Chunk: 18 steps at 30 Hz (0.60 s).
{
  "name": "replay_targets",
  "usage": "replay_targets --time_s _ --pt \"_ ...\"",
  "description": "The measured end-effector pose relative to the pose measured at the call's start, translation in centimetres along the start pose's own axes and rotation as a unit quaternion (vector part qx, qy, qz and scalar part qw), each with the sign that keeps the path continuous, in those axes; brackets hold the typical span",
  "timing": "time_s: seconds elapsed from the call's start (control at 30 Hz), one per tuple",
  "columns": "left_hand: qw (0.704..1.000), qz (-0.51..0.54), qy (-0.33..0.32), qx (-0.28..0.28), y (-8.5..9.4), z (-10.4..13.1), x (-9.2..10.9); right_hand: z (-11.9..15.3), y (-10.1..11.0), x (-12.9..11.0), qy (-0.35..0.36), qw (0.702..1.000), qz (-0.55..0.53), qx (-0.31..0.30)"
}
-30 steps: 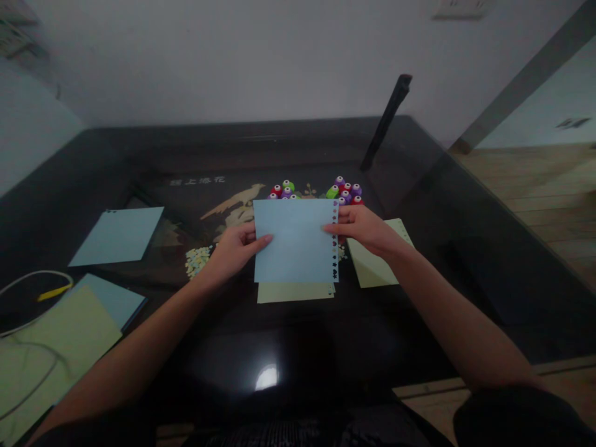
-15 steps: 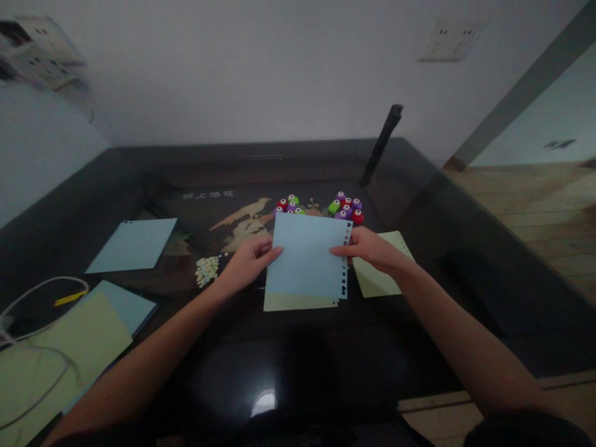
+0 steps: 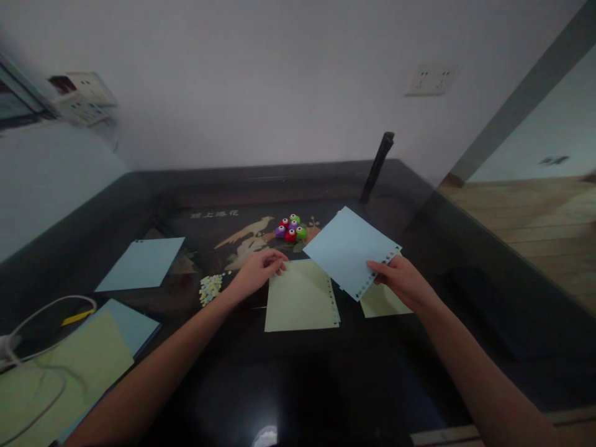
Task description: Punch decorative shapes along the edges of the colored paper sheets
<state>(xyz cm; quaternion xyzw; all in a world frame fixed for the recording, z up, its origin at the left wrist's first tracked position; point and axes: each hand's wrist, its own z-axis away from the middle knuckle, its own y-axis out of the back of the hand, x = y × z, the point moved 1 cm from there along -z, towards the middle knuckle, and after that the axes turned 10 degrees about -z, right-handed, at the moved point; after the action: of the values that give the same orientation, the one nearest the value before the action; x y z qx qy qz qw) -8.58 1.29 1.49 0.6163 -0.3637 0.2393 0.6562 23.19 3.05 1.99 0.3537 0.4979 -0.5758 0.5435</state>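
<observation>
My right hand (image 3: pixel 400 279) pinches a light blue paper sheet (image 3: pixel 349 251) by its edge with a row of punched shapes. The sheet is turned at an angle and partly covers a pale green sheet (image 3: pixel 384 304) on the right. My left hand (image 3: pixel 265 267) is at the upper left corner of another pale green sheet (image 3: pixel 302 298), which has punched holes down its right edge and a strip of blue showing behind its top. Its fingers are loosely bent, thumb apart, with nothing visible in them. Small paper cut-outs (image 3: pixel 211 288) lie in a pile beside my left wrist.
Several red, green and purple eye-topped punches (image 3: pixel 291 230) stand behind the papers. A blue sheet (image 3: pixel 139 264) lies at the left, with a green sheet (image 3: pixel 93 347) and a white cable (image 3: pixel 51 301) nearer me. A dark upright post (image 3: pixel 376 167) rises at the back right.
My right hand has carried the blue sheet rightward and turned it, uncovering the green sheet below. My left hand has let go of the blue sheet. The view has tilted up slightly.
</observation>
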Motion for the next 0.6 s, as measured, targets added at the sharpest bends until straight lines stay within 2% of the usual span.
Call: replay_targets --time_s 0.17,0.3,0.47,0.6 --pt "0.988 -0.131 -0.019 0.075 0.1 -2.7 -0.2 -0.4 0.5 0.2 0.012 1.000 0.006 0.021" --pt "0.969 -0.214 -0.025 0.124 -0.1 -5.2 0.6 -0.5 1.0 0.4 0.040 0.998 0.002 0.047" --pt "0.932 -0.329 -0.038 0.149 -1.2 -7.7 2.3 -0.4 1.1 0.4 0.048 0.997 -0.016 0.061" --pt "0.902 -0.402 -0.026 0.158 -2.4 -8.5 2.8 -0.4 1.0 0.2 0.052 0.996 -0.025 0.068"
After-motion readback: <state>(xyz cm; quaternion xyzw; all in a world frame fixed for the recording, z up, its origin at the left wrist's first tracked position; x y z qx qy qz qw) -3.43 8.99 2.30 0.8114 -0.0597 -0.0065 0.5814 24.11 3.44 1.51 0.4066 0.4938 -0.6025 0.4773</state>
